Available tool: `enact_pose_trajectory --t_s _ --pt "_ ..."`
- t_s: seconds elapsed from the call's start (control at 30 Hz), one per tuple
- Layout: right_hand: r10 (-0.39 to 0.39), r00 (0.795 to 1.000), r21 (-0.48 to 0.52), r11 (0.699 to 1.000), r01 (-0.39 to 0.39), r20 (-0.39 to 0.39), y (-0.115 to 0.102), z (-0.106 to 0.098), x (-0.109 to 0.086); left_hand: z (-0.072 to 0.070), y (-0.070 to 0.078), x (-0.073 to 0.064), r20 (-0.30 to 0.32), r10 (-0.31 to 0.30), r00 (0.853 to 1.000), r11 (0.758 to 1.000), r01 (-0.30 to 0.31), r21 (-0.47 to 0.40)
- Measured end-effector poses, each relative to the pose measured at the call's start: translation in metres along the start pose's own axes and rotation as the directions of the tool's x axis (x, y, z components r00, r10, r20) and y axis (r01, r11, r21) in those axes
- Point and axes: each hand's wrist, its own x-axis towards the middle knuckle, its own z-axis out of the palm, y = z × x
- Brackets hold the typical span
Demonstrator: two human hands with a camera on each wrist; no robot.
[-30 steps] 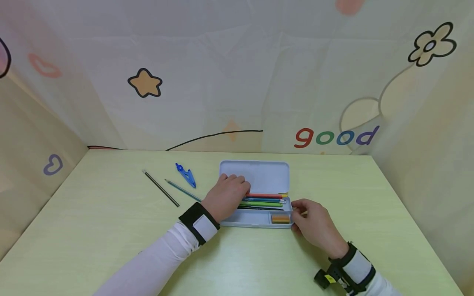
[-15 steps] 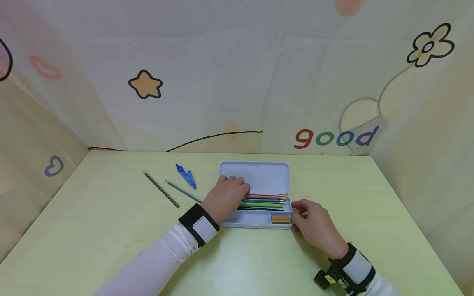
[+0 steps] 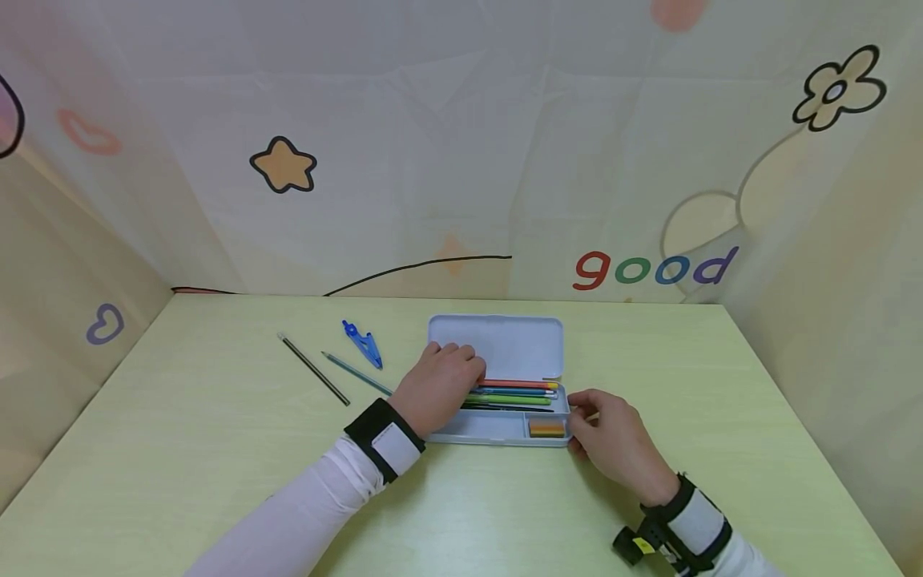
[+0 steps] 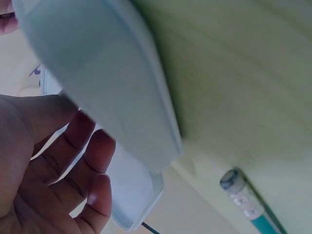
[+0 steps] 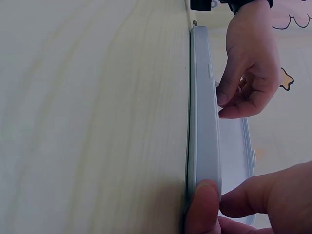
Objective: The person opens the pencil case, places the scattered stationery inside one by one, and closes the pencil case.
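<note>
A pale blue pencil case (image 3: 476, 439) lies open, its lid (image 3: 497, 340) folded back. Inside are a red pencil (image 3: 515, 384), a blue pencil (image 3: 513, 392), a green pencil (image 3: 508, 399) and a thin black one. A small orange block (image 3: 546, 429) sits in the front right compartment. My left hand (image 3: 441, 385) reaches over the case's left end, fingers curled down inside; I cannot tell whether they pinch a pencil. At the right end, my right hand (image 3: 613, 437) grips the case corner, its thumb (image 5: 204, 204) on the outer wall in the right wrist view.
Left of the case, a teal pencil (image 3: 356, 373) points toward it, partly behind my left wrist. Farther left lies a dark striped pencil (image 3: 313, 369), with a blue drawing compass (image 3: 363, 344) behind. A printed curtain (image 3: 461, 160) stands along the table's back edge.
</note>
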Motion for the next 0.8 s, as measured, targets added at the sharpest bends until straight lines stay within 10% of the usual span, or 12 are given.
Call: enact_pose_trajectory --t_s 0.8 --pt "-0.011 1.000 0.000 1.000 0.011 -0.006 0.002 0.001 0.001 -0.021 -0.015 -0.018 -0.030 -0.018 0.999 0.998 0.016 -0.066"
